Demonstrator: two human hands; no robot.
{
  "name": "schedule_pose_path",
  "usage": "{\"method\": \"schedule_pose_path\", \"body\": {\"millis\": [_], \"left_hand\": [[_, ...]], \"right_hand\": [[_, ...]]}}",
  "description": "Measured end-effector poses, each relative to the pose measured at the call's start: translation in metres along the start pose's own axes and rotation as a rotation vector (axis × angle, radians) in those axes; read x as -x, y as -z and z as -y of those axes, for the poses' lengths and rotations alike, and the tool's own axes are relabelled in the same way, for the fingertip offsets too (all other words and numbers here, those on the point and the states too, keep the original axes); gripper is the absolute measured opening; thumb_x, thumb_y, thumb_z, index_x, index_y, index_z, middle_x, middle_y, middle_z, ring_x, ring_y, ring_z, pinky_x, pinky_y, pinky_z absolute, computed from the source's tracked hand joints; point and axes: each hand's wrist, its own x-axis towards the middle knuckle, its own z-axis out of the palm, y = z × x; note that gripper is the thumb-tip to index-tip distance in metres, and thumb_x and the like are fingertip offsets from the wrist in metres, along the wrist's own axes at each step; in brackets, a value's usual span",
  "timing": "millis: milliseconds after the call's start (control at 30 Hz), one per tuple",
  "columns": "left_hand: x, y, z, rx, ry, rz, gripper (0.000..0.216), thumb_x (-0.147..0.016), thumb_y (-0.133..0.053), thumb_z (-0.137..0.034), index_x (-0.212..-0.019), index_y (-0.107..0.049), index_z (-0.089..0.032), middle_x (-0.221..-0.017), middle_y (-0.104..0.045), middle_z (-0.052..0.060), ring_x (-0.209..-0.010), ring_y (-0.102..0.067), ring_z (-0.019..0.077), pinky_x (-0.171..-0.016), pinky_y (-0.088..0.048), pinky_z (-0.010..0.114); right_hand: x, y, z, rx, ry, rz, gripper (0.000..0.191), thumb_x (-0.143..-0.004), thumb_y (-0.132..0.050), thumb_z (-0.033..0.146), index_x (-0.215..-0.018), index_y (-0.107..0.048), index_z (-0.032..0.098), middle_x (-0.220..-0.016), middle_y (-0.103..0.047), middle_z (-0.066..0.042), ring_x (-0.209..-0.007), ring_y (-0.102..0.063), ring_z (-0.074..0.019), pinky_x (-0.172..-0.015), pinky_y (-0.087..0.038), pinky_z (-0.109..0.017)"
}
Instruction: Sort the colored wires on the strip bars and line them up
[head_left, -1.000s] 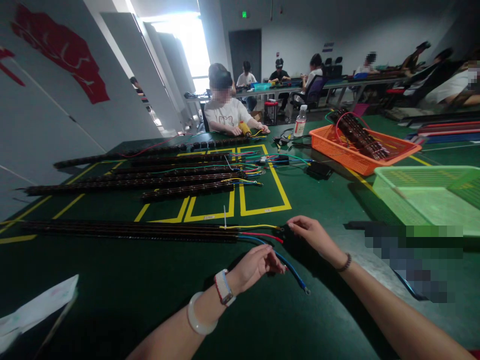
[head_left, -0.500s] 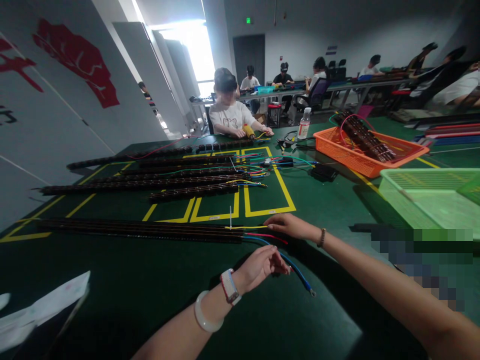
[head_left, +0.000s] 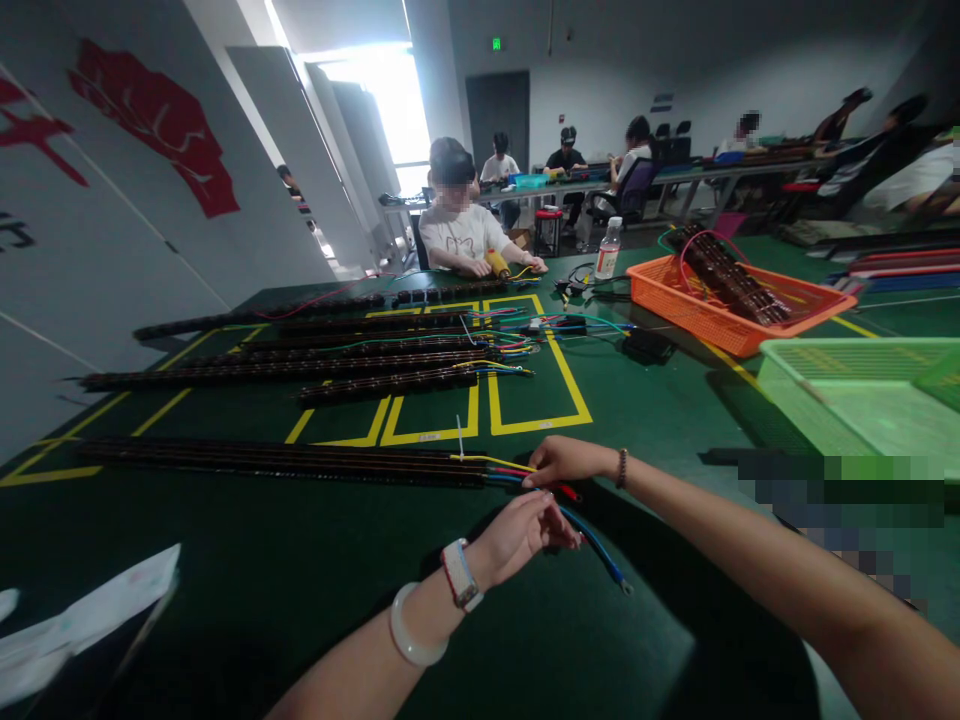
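A long dark strip (head_left: 285, 462) lies across the green table in front of me, with yellow, red and blue wires (head_left: 510, 468) coming out of its right end. My left hand (head_left: 521, 530) is closed in a pinch on the blue wire (head_left: 600, 552), which trails to the right with a metal tip. My right hand (head_left: 566, 460) reaches across from the right and its fingers are closed on the wires at the strip's end. A white watch and a pale bangle sit on my left wrist.
Several more dark strips (head_left: 300, 355) with coloured wires lie inside yellow floor-tape boxes. An orange basket (head_left: 720, 310) of parts and a green basket (head_left: 855, 395) stand at right. A person in a white shirt (head_left: 461, 230) works across the table; others sit further back. White paper (head_left: 82, 620) lies at lower left.
My right hand has drawn left along the wires to the strip's end and closed on them. My left hand has stayed put, pinching the blue wire.
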Motion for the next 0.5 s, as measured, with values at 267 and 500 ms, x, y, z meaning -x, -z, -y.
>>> {"method": "schedule_pose_path", "body": {"millis": [267,500], "left_hand": [[0.001,-0.002,-0.002,-0.009,0.001,-0.008,0.024,-0.087,-0.047,-0.029,-0.074,-0.056,-0.01,-0.073,-0.064,0.01,-0.076,-0.063,0.0199,-0.079,-0.045,0.037],[0.003,-0.004,-0.005,0.035,0.017,-0.03,0.023,-0.087,-0.044,-0.026,-0.079,-0.057,-0.009,-0.077,-0.064,0.011,-0.079,-0.063,0.0203,-0.083,-0.043,0.038]], "right_hand": [[0.002,-0.004,0.008,0.143,-0.103,0.004,0.036,-0.081,-0.053,0.044,-0.065,-0.061,0.013,-0.049,-0.044,0.005,-0.046,-0.034,-0.0062,-0.047,-0.025,-0.02],[0.011,-0.012,0.024,0.254,-0.167,-0.059,0.041,-0.088,-0.043,0.043,-0.068,-0.064,0.014,-0.053,-0.055,0.0,-0.046,-0.04,-0.0075,-0.047,-0.028,-0.02]]}}
